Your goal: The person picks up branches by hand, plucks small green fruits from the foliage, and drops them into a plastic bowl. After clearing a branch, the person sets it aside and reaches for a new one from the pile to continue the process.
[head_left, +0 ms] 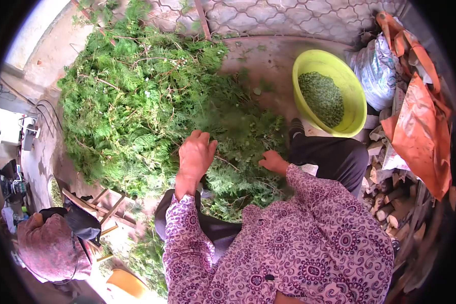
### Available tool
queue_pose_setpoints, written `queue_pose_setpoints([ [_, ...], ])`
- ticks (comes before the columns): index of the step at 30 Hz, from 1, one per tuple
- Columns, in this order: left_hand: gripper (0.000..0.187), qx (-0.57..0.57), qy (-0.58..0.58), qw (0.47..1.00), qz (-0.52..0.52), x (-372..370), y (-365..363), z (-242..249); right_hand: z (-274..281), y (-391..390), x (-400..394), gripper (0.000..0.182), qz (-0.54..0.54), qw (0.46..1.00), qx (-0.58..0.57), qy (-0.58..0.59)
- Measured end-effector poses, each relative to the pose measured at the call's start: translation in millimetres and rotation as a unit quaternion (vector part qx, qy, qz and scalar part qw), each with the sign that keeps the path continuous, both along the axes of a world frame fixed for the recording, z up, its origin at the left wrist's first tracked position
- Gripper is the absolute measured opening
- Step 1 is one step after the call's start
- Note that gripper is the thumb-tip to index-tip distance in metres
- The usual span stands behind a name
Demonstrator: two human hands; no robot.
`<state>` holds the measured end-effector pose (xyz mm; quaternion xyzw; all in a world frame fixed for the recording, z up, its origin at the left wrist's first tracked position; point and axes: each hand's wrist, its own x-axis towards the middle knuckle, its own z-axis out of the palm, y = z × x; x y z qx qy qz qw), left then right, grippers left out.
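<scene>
A large pile of green, feathery evergreen branches [137, 96] lies on the floor before me. My left hand [196, 154] is over its near edge, back upward and fingers curled; its fingertips are turned away, so anything in them is hidden. To the right, my right hand [274, 162] reaches in among darker sprigs [243, 177], fingers bent together at the leaves. I cannot make out what they pinch. A thin bare stem [227, 162] shows between the two hands. Some foliage just beyond them is blurred.
A yellow-green basin [358, 101] holding small green berries [320, 99] stands beyond my right knee. Farther right are a white sack [375, 71], an orange bag [423, 137] and stacked firewood [397, 207]. Another person [53, 245] sits at lower left by a wooden frame [111, 210].
</scene>
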<state>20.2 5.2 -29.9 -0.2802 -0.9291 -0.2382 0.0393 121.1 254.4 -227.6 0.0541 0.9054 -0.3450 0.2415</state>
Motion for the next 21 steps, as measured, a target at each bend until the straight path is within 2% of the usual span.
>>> queue_pose_setpoints([
  [4,0.018,-0.003,-0.005,1.000,0.002,-2,2,-1,27,17,-17,0.034,0.002,0.998,0.004,0.069],
  [6,0.023,-0.041,-0.059,0.997,0.007,-2,6,0,75,20,-26,0.035,0.001,0.998,-0.015,0.067],
  [10,0.023,-0.062,-0.058,0.996,-0.015,0,10,-4,129,29,-36,0.035,0.002,0.995,-0.046,0.086],
  [12,0.027,-0.114,-0.091,0.989,-0.022,1,12,-5,146,34,-36,0.032,-0.020,0.974,-0.156,0.160],
  [13,0.027,-0.108,-0.088,0.990,-0.018,1,12,-7,159,39,-39,0.027,-0.009,0.983,-0.160,0.088],
  [15,0.029,-0.093,-0.163,0.981,-0.047,0,11,-9,194,33,-39,0.026,-0.005,0.977,-0.184,0.106],
  [16,0.029,-0.089,-0.159,0.982,-0.043,-1,12,-6,207,29,-39,0.025,-0.005,0.970,-0.212,0.119],
  [18,0.036,-0.063,-0.327,0.940,-0.081,0,16,5,218,27,-41,0.023,0.010,0.963,-0.233,0.133],
  [19,0.050,-0.026,-0.402,0.912,-0.084,-1,15,1,224,25,-42,0.023,0.022,0.955,-0.257,0.144],
  [20,0.050,-0.024,-0.397,0.914,-0.083,2,16,0,238,18,-41,0.023,0.026,0.955,-0.255,0.148],
  [21,0.058,0.110,-0.441,0.882,-0.121,6,17,-1,256,6,-38,0.022,0.041,0.950,-0.270,0.153],
])
